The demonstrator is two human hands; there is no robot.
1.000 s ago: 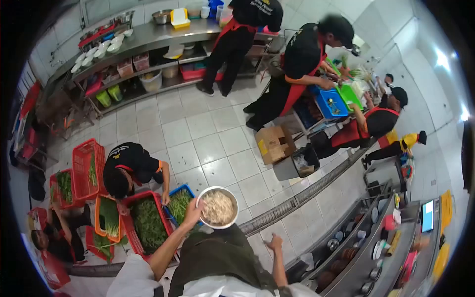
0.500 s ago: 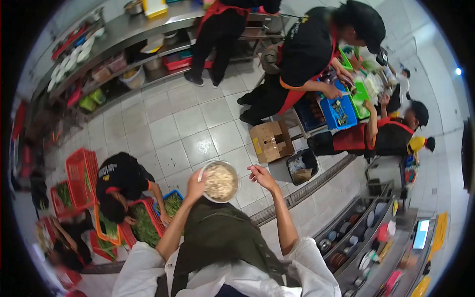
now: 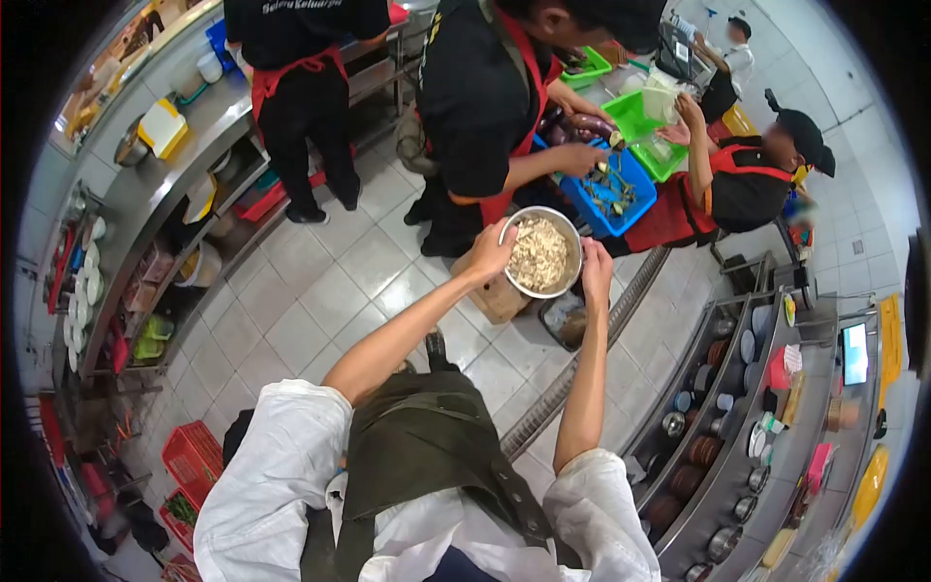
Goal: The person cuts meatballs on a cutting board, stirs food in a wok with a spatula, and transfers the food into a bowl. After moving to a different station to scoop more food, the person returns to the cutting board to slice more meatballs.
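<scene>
Both of my hands hold a round metal bowl (image 3: 572, 282) out in front of me, level and above the floor. Pale chopped pieces (image 3: 540, 254) fill much of it. My left hand (image 3: 492, 254) grips the bowl's left side, near a light handle. On the right side, the fingers of my right hand (image 3: 595, 269) are closed on the rim. Just beyond the bowl is a blue basket (image 3: 635, 209) with cut scraps, where a co-worker in a black shirt (image 3: 470, 107) handles dark purple vegetables (image 3: 587, 126).
A cardboard box (image 3: 497, 299) and a dark bin (image 3: 565, 325) stand on the floor below the bowl. Another co-worker (image 3: 747, 184) is at the right by a green basket (image 3: 659, 160). Metal shelves (image 3: 713, 427) with dishes run along the right; a steel counter (image 3: 194, 145) is at the left.
The bowl has moved away from my body and to the right. My right hand, apart from it before, now holds its rim. The view has shifted nearer the co-workers and the blue basket.
</scene>
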